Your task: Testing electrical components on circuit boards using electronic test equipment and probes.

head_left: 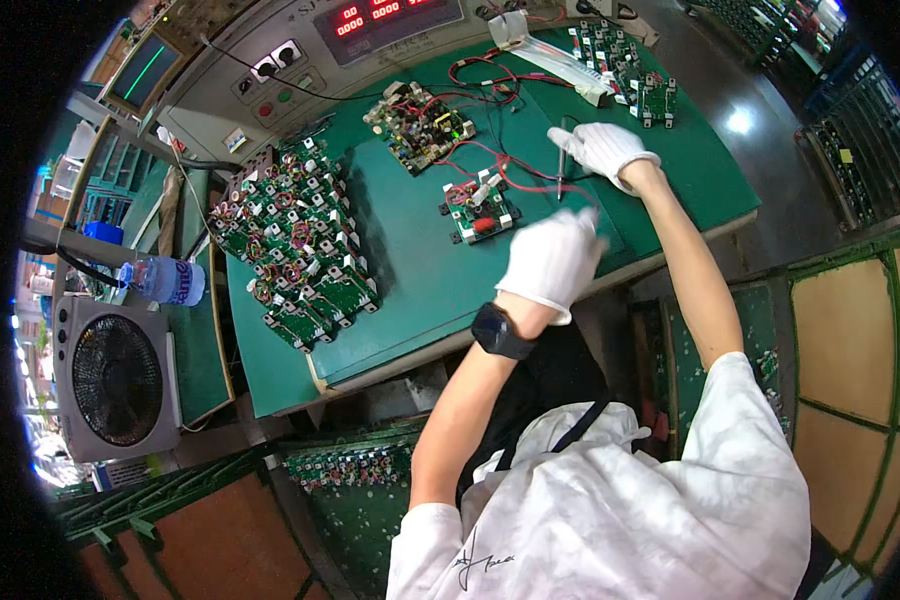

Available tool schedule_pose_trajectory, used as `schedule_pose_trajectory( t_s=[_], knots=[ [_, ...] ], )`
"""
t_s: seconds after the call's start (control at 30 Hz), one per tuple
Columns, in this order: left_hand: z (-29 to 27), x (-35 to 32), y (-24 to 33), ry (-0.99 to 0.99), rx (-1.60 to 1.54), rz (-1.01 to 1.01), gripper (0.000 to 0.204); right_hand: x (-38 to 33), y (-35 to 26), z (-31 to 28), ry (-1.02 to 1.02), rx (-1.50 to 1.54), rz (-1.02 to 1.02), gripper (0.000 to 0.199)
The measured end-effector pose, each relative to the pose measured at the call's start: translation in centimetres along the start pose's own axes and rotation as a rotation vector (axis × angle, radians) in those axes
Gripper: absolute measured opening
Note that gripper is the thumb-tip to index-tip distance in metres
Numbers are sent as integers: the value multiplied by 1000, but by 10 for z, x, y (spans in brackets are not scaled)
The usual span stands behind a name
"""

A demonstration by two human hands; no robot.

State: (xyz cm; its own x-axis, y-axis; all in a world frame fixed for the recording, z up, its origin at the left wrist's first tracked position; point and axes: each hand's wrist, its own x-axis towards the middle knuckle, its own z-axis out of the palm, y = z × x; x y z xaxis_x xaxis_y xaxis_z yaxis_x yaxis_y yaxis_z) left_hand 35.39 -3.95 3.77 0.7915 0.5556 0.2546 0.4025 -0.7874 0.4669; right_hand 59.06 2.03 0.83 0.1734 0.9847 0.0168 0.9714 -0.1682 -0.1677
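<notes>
Both my hands wear white gloves. My right hand (602,152) is above the green mat at the right, its fingers closed on a slim pen-like tool (560,165) with a narrow tip pointing down toward me. My left hand (552,262), with a black watch at the wrist, is near the mat's front edge; its fingers are smeared by motion. Just beyond it lies a small green circuit board (478,208) with white parts, a red part and red wires. Farther back, a larger circuit board (418,127) packed with components connects to red wires.
Many wired circuit boards (305,240) crowd the mat's left side; more boards (625,70) lie at the back right. Behind stands a test panel (385,25) with red digits. A bottle (165,280) and a grey fan (118,378) are at the left.
</notes>
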Motion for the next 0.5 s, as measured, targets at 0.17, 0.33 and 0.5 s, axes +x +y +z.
schedule_pose_trajectory(
  t_s=[0.17, 0.33, 0.5],
  knots=[
    [-12, -57, -26, 94, -326, 181, 18, -44, -33, -53, 320, -31, 261, 45],
    [-54, -47, -96, 625, 37, -129, 24, -31, -105, -32, 357, 204, -739, 37],
    [-52, -19, -123, 311, 202, -25, 27, 5, -108, -13, 32, -8, -726, 36]
  ],
)
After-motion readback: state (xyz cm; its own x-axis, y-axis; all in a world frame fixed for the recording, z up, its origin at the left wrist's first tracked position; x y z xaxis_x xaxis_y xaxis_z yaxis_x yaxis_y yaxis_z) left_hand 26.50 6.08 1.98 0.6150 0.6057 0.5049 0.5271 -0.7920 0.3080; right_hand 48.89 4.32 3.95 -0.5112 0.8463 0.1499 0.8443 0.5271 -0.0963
